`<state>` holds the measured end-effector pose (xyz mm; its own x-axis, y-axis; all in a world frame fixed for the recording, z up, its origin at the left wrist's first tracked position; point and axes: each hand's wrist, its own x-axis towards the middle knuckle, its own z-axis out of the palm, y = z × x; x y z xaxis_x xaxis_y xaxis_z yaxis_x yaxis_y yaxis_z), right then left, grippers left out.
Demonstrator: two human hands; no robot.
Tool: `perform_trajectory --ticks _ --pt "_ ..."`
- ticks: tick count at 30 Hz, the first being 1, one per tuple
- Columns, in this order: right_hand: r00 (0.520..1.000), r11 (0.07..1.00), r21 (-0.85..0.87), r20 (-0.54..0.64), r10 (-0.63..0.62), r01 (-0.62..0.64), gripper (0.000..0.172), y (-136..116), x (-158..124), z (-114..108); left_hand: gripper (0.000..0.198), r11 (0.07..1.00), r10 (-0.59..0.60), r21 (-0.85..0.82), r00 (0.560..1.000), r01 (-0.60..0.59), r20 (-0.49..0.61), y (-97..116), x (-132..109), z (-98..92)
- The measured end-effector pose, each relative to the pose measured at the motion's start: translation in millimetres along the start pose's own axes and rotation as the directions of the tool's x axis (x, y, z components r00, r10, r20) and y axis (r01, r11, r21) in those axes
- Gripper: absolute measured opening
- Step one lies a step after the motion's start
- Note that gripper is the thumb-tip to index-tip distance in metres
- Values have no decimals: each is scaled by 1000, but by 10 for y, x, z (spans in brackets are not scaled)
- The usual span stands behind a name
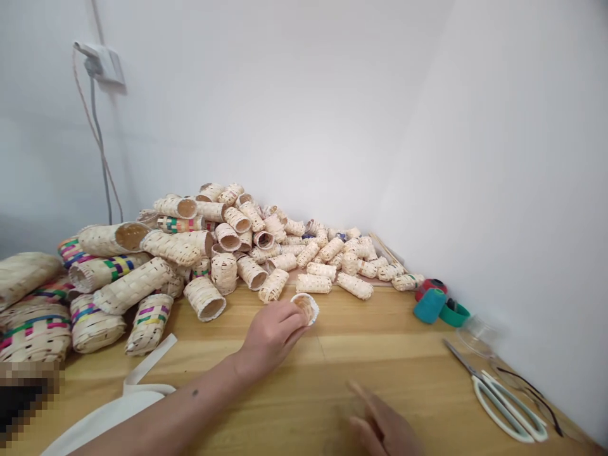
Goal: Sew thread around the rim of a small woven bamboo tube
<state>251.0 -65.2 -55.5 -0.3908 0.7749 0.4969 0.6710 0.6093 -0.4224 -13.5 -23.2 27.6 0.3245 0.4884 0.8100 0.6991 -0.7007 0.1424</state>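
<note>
My left hand [275,332] reaches over the middle of the wooden table [304,380] and grips the rim of a small woven basket [308,307], whose round opening faces up toward me. A thin line of thread seems to run down from the basket's edge. Lower right, near the front edge of the view, my right hand [380,421] is blurred by motion; its index finger and thumb are apart, and nothing shows between them.
Woven baskets [223,272] are heaped along the back and left. White cloth strip [152,361] lies front left. On the right are teal thread [430,306], a green ring [455,313], a clear container [477,335], scissors [503,405] and eyeglasses [534,396].
</note>
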Motion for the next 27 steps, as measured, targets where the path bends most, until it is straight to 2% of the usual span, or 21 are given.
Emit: perform_trajectory --ticks 3,5,6,12,15,17,19,21,24,27 --pt "959 957 66 -1 284 -284 53 14 95 -232 9 999 30 41 1000 -30 2 8 -5 -6" --pt "934 931 105 -38 355 -350 52 -84 229 -319 8 997 51 51 999 -51 -1 19 -5 -13" --pt "935 931 133 -55 349 -340 50 -154 310 -325 8 997 58 51 998 -58 -4 26 -3 -16" --pt "983 951 282 -89 159 -128 39 -533 804 -24 10 997 54 52 999 -54 2 71 23 -46" --pt "996 960 275 -59 74 -55 28 -595 956 111 12 998 47 30 999 -47 2 79 23 -52" --pt "997 973 230 -79 9 10 32 -612 1004 150 11 1000 17 -16 1000 -17 6 75 16 -47" --pt "991 983 159 -117 -70 89 40 -629 1021 152 10 995 -42 -94 999 45 34 63 9 -35" --pt "975 977 109 -142 -169 186 39 -654 1021 133 11 973 -128 -183 988 143 91 48 8 -16" --pt "948 948 107 -147 -284 301 35 -698 1009 120 14 899 -276 -301 945 318 176 23 19 16" --pt "923 923 113 -160 -349 369 33 -741 979 173 12 820 -361 -391 908 418 214 0 41 31"
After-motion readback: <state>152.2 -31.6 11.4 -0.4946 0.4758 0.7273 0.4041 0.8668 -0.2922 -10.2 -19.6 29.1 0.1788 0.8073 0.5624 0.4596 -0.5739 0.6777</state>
